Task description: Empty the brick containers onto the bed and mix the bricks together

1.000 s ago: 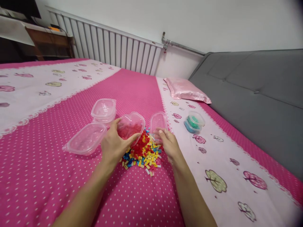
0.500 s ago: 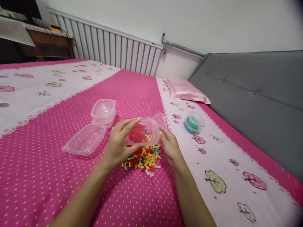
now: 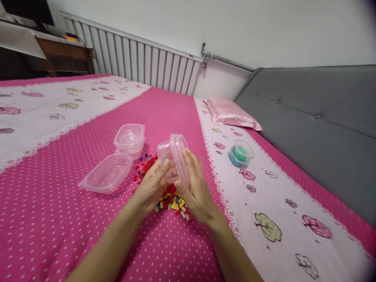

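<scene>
Between my two hands a clear plastic container (image 3: 165, 150) is held up on its side, its rim and lid (image 3: 179, 156) turned to the right. My left hand (image 3: 151, 188) grips the body from the left, thumb on the near side. My right hand (image 3: 196, 192) is wrapped against the lid side, fingers over its outer face and thumb at the lower edge. No bricks can be made out inside it. Below and behind it lies a pile of small toy bricks (image 3: 176, 203), red, yellow, blue and white, partly hidden by my hands and the container.
To the left, an open clear container (image 3: 105, 174) lies beside stacked clear containers (image 3: 129, 137). On the right stand stacked containers (image 3: 241, 152) with green and blue pieces. A pink pillow (image 3: 230, 113) lies farther back, by the grey headboard (image 3: 311, 117). Pink dotted bedding (image 3: 173, 254) spreads underneath.
The container has been tipped onto its side, and its lid, swung out to the right before, is now folded against the rim. My right hand has moved in against the lid.
</scene>
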The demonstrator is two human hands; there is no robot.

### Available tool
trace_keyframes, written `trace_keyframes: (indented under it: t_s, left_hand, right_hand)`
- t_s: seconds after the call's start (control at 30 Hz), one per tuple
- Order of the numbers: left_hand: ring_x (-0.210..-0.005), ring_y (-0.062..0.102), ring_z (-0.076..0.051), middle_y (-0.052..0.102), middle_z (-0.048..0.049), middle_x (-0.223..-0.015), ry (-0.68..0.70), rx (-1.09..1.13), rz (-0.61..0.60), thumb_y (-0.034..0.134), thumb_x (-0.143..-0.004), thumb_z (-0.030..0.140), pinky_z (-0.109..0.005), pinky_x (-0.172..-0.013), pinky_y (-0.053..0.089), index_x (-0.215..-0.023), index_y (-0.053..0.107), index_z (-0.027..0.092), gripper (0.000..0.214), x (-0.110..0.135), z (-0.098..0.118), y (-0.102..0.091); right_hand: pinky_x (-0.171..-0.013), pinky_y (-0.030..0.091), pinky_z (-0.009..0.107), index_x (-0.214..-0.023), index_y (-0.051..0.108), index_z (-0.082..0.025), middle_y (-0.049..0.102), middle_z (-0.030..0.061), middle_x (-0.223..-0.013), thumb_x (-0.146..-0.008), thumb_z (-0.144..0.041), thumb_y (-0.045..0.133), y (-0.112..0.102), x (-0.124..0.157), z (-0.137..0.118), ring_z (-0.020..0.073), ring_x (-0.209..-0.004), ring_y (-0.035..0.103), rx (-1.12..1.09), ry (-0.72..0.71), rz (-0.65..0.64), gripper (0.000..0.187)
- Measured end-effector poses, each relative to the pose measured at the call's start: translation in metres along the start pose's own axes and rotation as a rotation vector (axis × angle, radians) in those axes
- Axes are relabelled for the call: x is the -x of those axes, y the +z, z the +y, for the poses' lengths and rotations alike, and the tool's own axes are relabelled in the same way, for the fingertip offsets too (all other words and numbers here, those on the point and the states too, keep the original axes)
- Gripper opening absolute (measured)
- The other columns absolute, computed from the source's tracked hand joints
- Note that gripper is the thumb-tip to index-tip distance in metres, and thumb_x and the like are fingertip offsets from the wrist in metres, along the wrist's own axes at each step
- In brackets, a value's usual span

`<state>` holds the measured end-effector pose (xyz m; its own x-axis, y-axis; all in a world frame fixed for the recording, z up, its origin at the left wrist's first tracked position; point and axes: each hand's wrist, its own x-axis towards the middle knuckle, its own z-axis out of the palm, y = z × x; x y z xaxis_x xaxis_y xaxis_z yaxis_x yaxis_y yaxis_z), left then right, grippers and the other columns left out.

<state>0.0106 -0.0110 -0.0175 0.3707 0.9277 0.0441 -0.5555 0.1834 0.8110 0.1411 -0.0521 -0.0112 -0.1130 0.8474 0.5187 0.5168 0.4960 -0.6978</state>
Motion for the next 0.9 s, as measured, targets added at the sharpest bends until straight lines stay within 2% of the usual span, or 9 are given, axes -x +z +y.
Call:
trace_keyframes:
  t_s: [0.07, 0.13, 0.27, 0.33, 0.43, 0.57, 0.7, 0.77, 0.9]
  left_hand:
    - [-0.109, 0.059, -0.023, 0.062, -0.008, -0.122, -0.032, 0.027, -0.037, 0.056, -0.084, 0.042, -0.035, -0.09, 0.049, -0.132, 0.049, 0.026, 0.052, 0.0, -0.001, 0.0]
    - [-0.11, 0.059, -0.024, 0.062, -0.0087, -0.123, -0.048, 0.034, -0.061, 0.056, -0.084, 0.041, -0.036, -0.091, 0.049, -0.134, 0.047, 0.026, 0.053, 0.001, -0.002, 0.0]
    - [-0.113, 0.057, -0.025, 0.06, -0.009, -0.126, -0.07, 0.025, -0.073, 0.06, -0.082, 0.038, -0.037, -0.093, 0.048, -0.137, 0.042, 0.027, 0.058, 0.003, -0.003, 0.003]
    - [-0.114, 0.057, -0.025, 0.058, -0.009, -0.128, -0.075, 0.018, -0.065, 0.062, -0.081, 0.039, -0.036, -0.094, 0.047, -0.137, 0.042, 0.027, 0.061, 0.005, -0.003, 0.004]
    - [-0.116, 0.055, -0.024, 0.055, -0.0063, -0.133, -0.069, -0.018, -0.041, 0.064, -0.079, 0.036, -0.034, -0.096, 0.046, -0.135, 0.044, 0.03, 0.06, 0.006, -0.002, 0.001]
    - [-0.121, 0.051, -0.023, 0.056, -0.0041, -0.131, -0.058, -0.071, -0.081, 0.061, -0.082, 0.036, -0.032, -0.097, 0.044, -0.132, 0.049, 0.029, 0.052, 0.009, 0.002, -0.003]
    - [-0.121, 0.05, -0.025, 0.059, -0.0066, -0.126, -0.055, -0.052, -0.127, 0.053, -0.085, 0.045, -0.036, -0.096, 0.044, -0.129, 0.052, 0.024, 0.049, 0.018, 0.009, 0.006]
    - [-0.12, 0.051, -0.026, 0.059, -0.0079, -0.127, -0.025, -0.052, -0.074, 0.056, -0.082, 0.045, -0.037, -0.094, 0.046, -0.128, 0.052, 0.023, 0.051, 0.022, 0.011, 0.014]
    - [-0.109, 0.058, -0.026, 0.061, -0.0111, -0.122, 0.054, -0.133, 0.145, 0.065, -0.076, 0.043, -0.035, -0.088, 0.048, -0.123, 0.052, 0.018, 0.055, 0.021, 0.013, 0.019]
  right_hand:
    - [-0.114, 0.014, 0.053, -0.143, 0.027, -0.034, 0.017, -0.0001, -0.154, -0.089, -0.053, 0.042, 0.001, 0.001, 0.0, 0.0254, -0.142, 0.013, -0.006, 0.012, 0.023, 0.06]
    - [-0.113, 0.018, 0.053, -0.139, 0.033, -0.034, 0.014, -0.0002, -0.155, -0.089, -0.052, 0.042, 0.002, 0.001, -0.001, 0.0258, -0.141, 0.014, -0.048, 0.045, 0.081, 0.054]
    - [-0.112, 0.023, 0.051, -0.133, 0.041, -0.032, 0.024, 0.0032, -0.152, -0.088, -0.047, 0.049, 0.003, 0.0, -0.003, 0.0255, -0.139, 0.022, -0.094, 0.037, 0.16, 0.049]
    - [-0.111, 0.023, 0.052, -0.134, 0.041, -0.031, 0.026, 0.0035, -0.151, -0.087, -0.045, 0.05, 0.004, 0.001, -0.003, 0.0257, -0.139, 0.024, -0.082, 0.02, 0.163, 0.049]
    - [-0.111, 0.024, 0.053, -0.137, 0.036, -0.033, 0.019, 0.0019, -0.154, -0.088, -0.045, 0.048, 0.004, 0.001, -0.002, 0.0253, -0.139, 0.022, -0.073, 0.009, 0.132, 0.052]
    - [-0.112, 0.024, 0.052, -0.138, 0.035, -0.036, 0.016, -0.0011, -0.154, -0.087, -0.042, 0.051, 0.004, 0.0, 0.0, 0.0242, -0.141, 0.017, -0.004, -0.031, 0.079, 0.054]
    - [-0.11, 0.025, 0.054, -0.138, 0.034, -0.037, 0.016, -0.0006, -0.153, -0.086, -0.038, 0.054, 0.008, 0.0, 0.001, 0.0264, -0.14, 0.019, 0.122, -0.099, 0.146, 0.056]
    - [-0.109, 0.024, 0.056, -0.139, 0.033, -0.038, 0.014, -0.0006, -0.153, -0.085, -0.037, 0.054, 0.012, 0.0, 0.0, 0.0285, -0.139, 0.019, 0.193, -0.12, 0.178, 0.058]
    - [-0.11, 0.02, 0.06, -0.141, 0.029, -0.035, 0.016, 0.0022, -0.153, -0.081, -0.04, 0.059, 0.018, 0.004, -0.002, 0.0319, -0.139, 0.016, 0.226, -0.165, 0.141, 0.067]
